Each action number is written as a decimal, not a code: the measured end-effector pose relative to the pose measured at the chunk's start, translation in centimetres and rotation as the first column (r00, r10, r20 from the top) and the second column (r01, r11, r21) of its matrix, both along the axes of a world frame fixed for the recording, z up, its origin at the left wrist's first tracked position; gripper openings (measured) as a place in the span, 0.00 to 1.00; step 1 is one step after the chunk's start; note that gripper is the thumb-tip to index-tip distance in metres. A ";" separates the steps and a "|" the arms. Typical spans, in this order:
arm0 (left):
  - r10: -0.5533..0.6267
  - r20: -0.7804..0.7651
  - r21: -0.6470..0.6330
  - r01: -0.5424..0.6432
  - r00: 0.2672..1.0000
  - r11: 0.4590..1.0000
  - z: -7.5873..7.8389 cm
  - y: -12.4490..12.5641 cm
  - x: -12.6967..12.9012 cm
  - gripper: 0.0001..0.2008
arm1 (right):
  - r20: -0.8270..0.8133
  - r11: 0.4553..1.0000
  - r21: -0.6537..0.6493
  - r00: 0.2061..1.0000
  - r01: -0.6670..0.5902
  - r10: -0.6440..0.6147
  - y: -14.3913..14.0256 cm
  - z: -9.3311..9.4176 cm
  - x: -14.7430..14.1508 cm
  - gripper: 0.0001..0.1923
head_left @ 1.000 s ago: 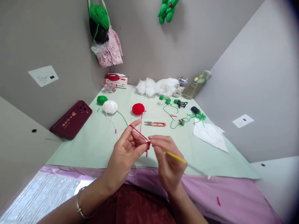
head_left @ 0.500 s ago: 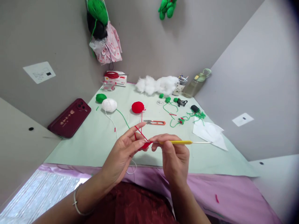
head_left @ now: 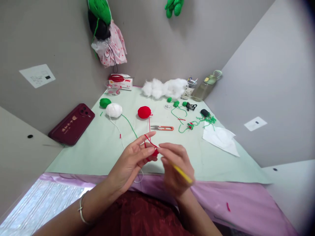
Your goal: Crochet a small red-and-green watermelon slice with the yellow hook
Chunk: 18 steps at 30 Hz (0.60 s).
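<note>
Red yarn strand [head_left: 149, 126] runs from the far red ball [head_left: 144, 112] to your left hand [head_left: 133, 160], pinching the small red crochet piece [head_left: 154, 152], while your right hand [head_left: 176, 167] has tilted its gripped yellow-handled hook [head_left: 182, 173] downward from level.

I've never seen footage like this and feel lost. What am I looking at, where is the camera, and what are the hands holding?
No machine here: a person's two bare hands, filmed by a camera worn on their head, looking down. The left hand has red yarn looped over its fingers and pinches a small red crochet piece. The right hand holds a yellow crochet hook at that piece. On the green mat lie a red yarn ball, a white yarn ball, orange snips, white stuffing and a dark red phone.
</note>
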<state>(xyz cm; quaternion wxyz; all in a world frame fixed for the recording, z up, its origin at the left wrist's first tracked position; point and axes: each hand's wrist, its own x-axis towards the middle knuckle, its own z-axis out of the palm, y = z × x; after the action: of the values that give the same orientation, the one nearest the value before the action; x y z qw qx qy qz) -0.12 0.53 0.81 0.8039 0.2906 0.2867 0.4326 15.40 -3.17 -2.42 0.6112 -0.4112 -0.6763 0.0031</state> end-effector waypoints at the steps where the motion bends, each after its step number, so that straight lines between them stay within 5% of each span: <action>1: -0.004 0.009 -0.006 0.004 1.000 1.000 0.1 0.1 -0.1 0.28 | -0.116 0.999 -0.021 0.992 -0.046 0.044 0.0 0.2 0.0 0.17; 4: 0.051 0.008 0.048 -0.051 0.999 0.998 0.2 0.2 -0.2 0.23 | -0.401 0.976 -0.082 0.903 -0.202 0.153 0.2 1.1 0.1 0.12; 6: 0.070 -0.014 0.101 -0.068 0.997 0.993 0.1 0.0 0.0 0.21 | -0.440 0.959 -0.116 0.879 -0.258 0.183 0.4 1.7 0.0 0.11; 11: 0.085 -0.033 0.160 -0.079 0.996 0.984 0.0 -0.5 0.8 0.23 | -0.272 0.976 -0.121 0.952 -0.181 0.143 0.5 1.6 -0.4 0.12; 16: 0.071 0.017 0.068 -0.072 0.997 0.995 0.0 -0.3 1.1 0.23 | 0.067 0.999 0.042 0.997 0.033 -0.036 0.1 -0.2 -0.3 0.22; 18: 0.030 0.046 0.017 -0.031 0.998 0.999 -0.1 -0.1 1.1 0.23 | 0.049 0.998 0.061 0.998 0.028 -0.031 0.0 -0.4 -0.1 0.22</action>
<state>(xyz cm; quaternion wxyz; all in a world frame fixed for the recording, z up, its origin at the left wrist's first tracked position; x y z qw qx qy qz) 0.95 0.44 0.76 0.8008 0.2834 0.2687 0.4540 15.27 -3.17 -2.80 0.6061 -0.4026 -0.6850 -0.0367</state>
